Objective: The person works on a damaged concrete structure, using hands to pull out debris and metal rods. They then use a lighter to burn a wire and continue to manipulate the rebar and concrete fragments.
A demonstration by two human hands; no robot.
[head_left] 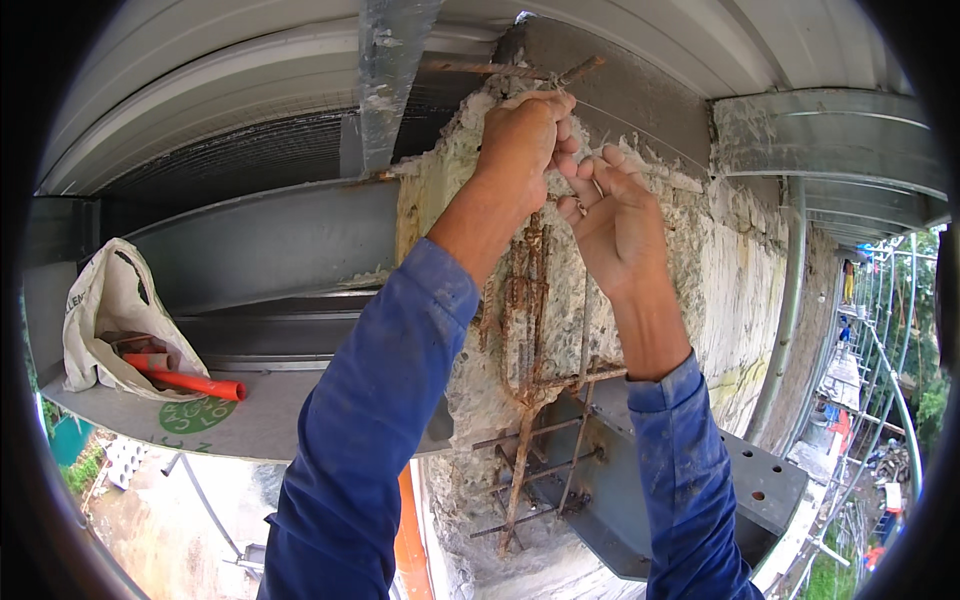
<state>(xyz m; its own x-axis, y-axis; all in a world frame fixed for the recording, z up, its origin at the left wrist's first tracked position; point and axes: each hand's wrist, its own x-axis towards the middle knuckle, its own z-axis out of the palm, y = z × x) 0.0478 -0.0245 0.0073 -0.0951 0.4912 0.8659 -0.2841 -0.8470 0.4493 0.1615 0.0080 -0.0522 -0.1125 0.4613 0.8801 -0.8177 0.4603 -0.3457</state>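
Both my hands are raised at the top of a broken concrete column [740, 290]. My left hand [525, 140] has its fingers curled closed just below the rusty rebar [582, 69] that sticks out at the top. Close by on the right, my right hand [622, 220] has its fingers bent toward the thumb, almost touching the left fingers. Whatever the fingertips pinch is too small or hidden to name. Beneath them, exposed rusty bars [527, 320] run down the chipped face, and a thin rod [585, 325] stands beside them.
At left, a ledge [300, 425] carries a whitish bag [95, 310] with an orange-red tube [190, 381]. A steel beam [270, 235] meets the column. Below sits a steel bracket [640, 500] with bolt holes. Metal decking [640, 40] hangs overhead; scaffolding [890, 370] stands at far right.
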